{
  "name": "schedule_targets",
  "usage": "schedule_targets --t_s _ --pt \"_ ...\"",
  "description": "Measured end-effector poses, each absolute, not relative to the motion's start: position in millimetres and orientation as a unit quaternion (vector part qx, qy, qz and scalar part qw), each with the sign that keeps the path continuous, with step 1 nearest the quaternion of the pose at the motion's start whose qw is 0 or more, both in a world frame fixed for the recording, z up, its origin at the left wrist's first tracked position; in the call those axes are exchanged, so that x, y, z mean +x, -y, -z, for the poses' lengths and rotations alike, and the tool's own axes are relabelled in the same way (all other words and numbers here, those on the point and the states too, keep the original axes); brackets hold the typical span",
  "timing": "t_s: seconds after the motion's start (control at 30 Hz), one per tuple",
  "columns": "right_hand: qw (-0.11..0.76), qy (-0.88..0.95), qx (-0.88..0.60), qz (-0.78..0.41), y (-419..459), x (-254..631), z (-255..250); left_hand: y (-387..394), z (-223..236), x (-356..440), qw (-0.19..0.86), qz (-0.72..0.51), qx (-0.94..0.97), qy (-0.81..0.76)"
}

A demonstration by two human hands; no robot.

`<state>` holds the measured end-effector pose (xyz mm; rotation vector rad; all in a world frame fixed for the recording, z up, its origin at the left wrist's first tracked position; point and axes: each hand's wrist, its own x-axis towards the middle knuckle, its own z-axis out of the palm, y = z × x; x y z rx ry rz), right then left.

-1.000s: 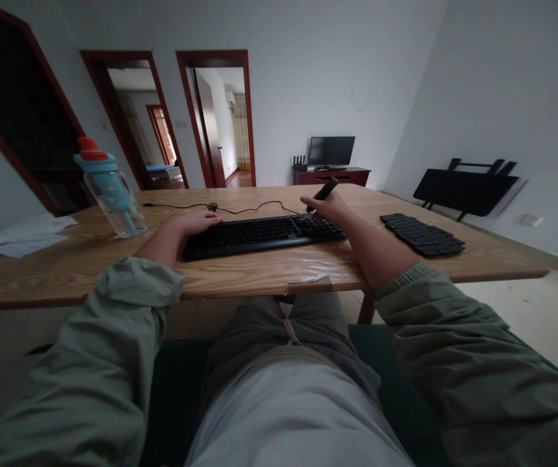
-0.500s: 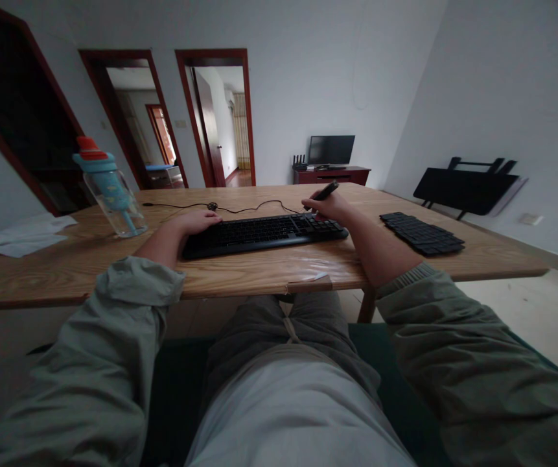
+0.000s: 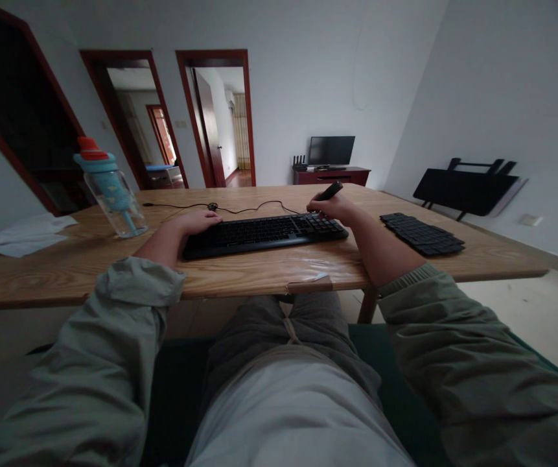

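A black keyboard (image 3: 264, 235) lies on the wooden table in front of me, its cable running off behind it. My left hand (image 3: 197, 222) holds the keyboard's far left corner, fingers over the edge. Over the number-pad end is my right hand (image 3: 334, 209), closed round a thick black pen-shaped tool (image 3: 330, 191). That tool slants with its upper end to the right; its lower tip is hidden by my fingers, so contact with the keys cannot be made out.
Right of the keyboard lies a dark slab of black key-like pieces (image 3: 422, 233). A clear bottle (image 3: 116, 201) with a blue and red lid stands at the left, near white tissue (image 3: 28, 235). The black cable (image 3: 244, 211) trails across the table (image 3: 259, 272). Brown tape marks its front edge.
My right hand and the black tool have shifted slightly to the right over the number-pad end. My left hand and the keyboard have stayed in place.
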<state>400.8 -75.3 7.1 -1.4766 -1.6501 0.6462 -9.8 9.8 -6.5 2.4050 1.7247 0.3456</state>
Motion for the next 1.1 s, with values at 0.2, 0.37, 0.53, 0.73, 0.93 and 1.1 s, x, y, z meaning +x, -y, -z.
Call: schedule_targets --t_s 0.2,0.37,0.53,0.73,0.93,1.1 --pt "0.401 0.662 -0.582 -0.251 72.9 402.0 -5.3 -19.6 11.3 -15.2 0.087 -0.118 0.820 -0.552" --pt "0.401 0.664 -0.581 -0.248 70.6 403.2 -4.3 -22.8 12.3 -16.8 0.092 -0.109 0.822 -0.552" --pt "0.423 0.652 -0.577 -0.252 74.0 401.4 -5.7 -18.3 10.5 -14.4 0.100 -0.109 0.812 -0.564" --pt "0.440 0.637 -0.577 -0.259 76.7 400.8 -6.6 -22.4 13.1 -18.0 0.071 -0.112 0.828 -0.545" --pt "0.422 0.642 -0.587 -0.256 77.4 401.7 -7.4 -22.9 12.1 -17.8 0.072 -0.100 0.830 -0.544" --pt "0.409 0.619 -0.617 -0.262 73.1 404.4 -5.4 -18.3 10.9 -15.6 0.085 -0.104 0.823 -0.552"
